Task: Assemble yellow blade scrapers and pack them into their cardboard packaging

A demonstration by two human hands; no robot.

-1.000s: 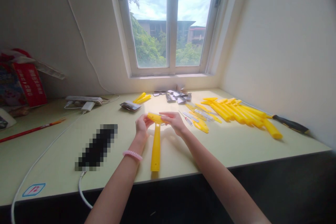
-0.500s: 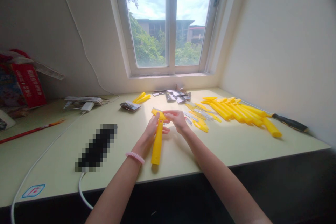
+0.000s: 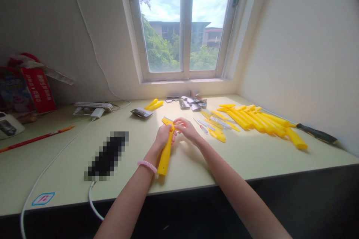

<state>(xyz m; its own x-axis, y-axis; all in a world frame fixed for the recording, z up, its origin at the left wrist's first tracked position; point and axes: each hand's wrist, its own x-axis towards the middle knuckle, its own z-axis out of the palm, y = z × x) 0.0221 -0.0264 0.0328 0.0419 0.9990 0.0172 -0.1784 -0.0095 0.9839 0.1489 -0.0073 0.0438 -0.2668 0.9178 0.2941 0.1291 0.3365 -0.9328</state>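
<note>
A yellow scraper (image 3: 165, 157) with a thin blade at its head is held over the table, its handle slanting down toward me. Wrapped round its neck, just below the head, is my left hand (image 3: 163, 136); a pink coil band circles that wrist. My right hand (image 3: 186, 129) is bent in a pinch at the right side of the scraper's neck. What lies between those fingertips is too small to make out. Right of my hands lie a small screwdriver (image 3: 202, 128) and several flat yellow pieces (image 3: 217, 134) with metal blades.
Yellow handles (image 3: 252, 121) lie in a row at the right, beside a black-handled tool (image 3: 316, 133). Dark blade packets (image 3: 192, 102) are near the window, another packet (image 3: 141, 112) further left. A pixelated dark object (image 3: 108, 155) with a white cable and a power strip (image 3: 94, 106) occupy the left.
My left hand has closed more fully round the scraper's neck, and the handle's lower end has swung left. My right fingers have shifted slightly down from the head. The view has moved a little.
</note>
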